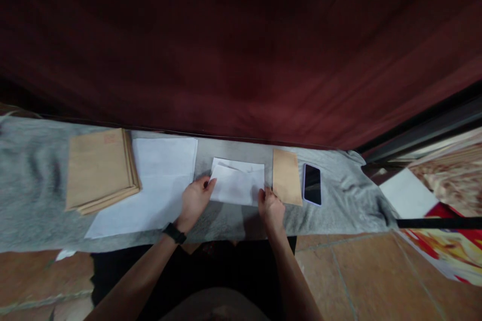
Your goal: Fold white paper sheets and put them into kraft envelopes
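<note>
A folded sheet of white paper (238,186) lies in front of me on the grey cloth, its upper layer not quite lined up with the layer beneath. My left hand (196,200) pinches its left edge between thumb and fingers; a dark band circles that wrist. At the lower right corner, my right hand (271,206) grips the same paper, the fingertips partly hidden. Just right of the paper rests a brown envelope (286,176). Left of my left hand are larger white sheets (165,160), partly under a stack of brown envelopes (98,168).
A phone (312,184) with a dark screen lies right of the single envelope. Grey cloth (339,195) covers the narrow surface. Behind it rises a dark red panel (233,70). Tiled floor (361,271) shows below, and a colourful printed item (448,251) is at the far right.
</note>
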A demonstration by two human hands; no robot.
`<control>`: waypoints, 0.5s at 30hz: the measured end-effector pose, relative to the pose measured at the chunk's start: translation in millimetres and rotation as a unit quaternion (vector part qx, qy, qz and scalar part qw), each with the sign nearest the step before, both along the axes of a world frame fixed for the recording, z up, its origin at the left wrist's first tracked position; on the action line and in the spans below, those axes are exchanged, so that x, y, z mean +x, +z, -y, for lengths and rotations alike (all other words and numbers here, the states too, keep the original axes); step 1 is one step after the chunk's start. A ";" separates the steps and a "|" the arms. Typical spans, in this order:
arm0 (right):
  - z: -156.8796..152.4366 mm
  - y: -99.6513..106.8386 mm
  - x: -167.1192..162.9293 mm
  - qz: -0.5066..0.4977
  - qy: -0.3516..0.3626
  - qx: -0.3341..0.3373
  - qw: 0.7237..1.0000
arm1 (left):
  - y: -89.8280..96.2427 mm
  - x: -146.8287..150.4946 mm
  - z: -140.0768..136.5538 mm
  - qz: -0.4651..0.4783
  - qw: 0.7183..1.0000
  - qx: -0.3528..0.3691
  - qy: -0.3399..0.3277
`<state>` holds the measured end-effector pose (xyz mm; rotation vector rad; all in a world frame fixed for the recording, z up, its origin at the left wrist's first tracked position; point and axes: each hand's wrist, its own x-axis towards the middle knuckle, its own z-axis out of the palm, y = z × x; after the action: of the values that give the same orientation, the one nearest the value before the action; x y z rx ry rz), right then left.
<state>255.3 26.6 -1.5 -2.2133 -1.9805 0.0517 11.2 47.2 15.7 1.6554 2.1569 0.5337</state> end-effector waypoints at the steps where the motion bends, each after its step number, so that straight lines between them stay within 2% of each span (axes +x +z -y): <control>1: -1.3 1.1 -2.3 0.009 -0.013 -0.005 1.000 | 0.3 0.8 -1.1 -0.015 1.000 -0.004 0.000; 7: -12.8 12.2 -15.3 0.025 -0.055 -0.039 0.997 | 0.2 2.7 -7.4 -0.076 0.997 -0.015 -0.012; 15: -21.9 18.6 -22.4 0.037 -0.058 -0.019 0.997 | 6.7 9.3 -19.9 -0.139 0.989 -0.046 -0.006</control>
<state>232.9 48.5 17.0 -2.3826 -1.8998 -0.0069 20.5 67.0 22.4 1.7796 2.3225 0.2027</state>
